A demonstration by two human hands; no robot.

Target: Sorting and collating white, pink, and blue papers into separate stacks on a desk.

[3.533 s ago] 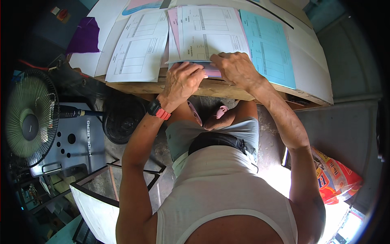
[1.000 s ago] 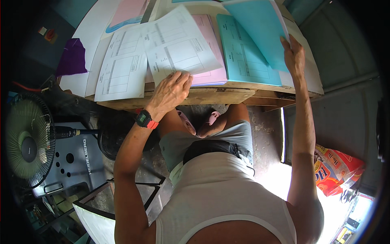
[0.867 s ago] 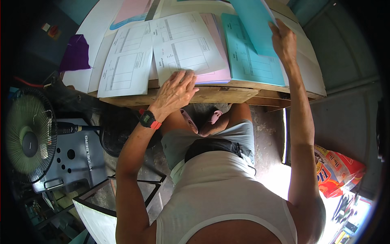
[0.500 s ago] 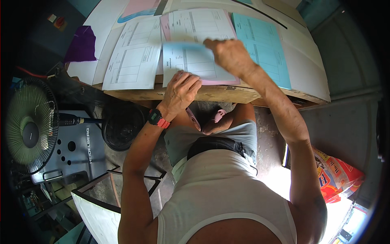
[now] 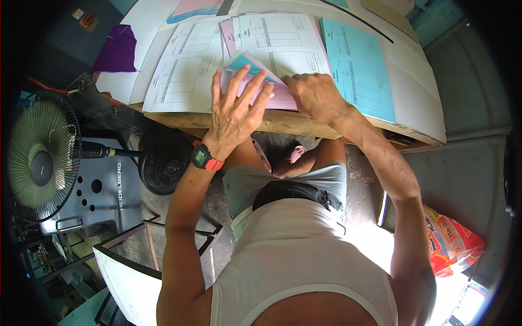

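Observation:
A thin set of paper forms (image 5: 258, 64), with white, blue and pink layers showing, is lifted and bent between my hands at the desk's near edge. My left hand (image 5: 235, 111) spreads its fingers over the left part of this set. At its right side, my right hand (image 5: 318, 96) is closed on the sheets, its fingertips partly hidden. Behind lie a stack of white forms (image 5: 280, 41) with pink edges peeking out, another white stack (image 5: 182, 76) to the left, and a stack of blue-green forms (image 5: 361, 70) to the right.
The forms rest on a pale desk top (image 5: 418, 92) with a wooden front edge. A purple cloth (image 5: 117, 49) lies at the far left. Fans (image 5: 42, 163) stand left of me, near a grey machine panel (image 5: 103, 198). A red package (image 5: 454, 242) sits at right.
My left hand has opened and its fingers spread over the sheets. My right hand has come down and nearer, and the lifted set is now bent, showing its blue and pink layers.

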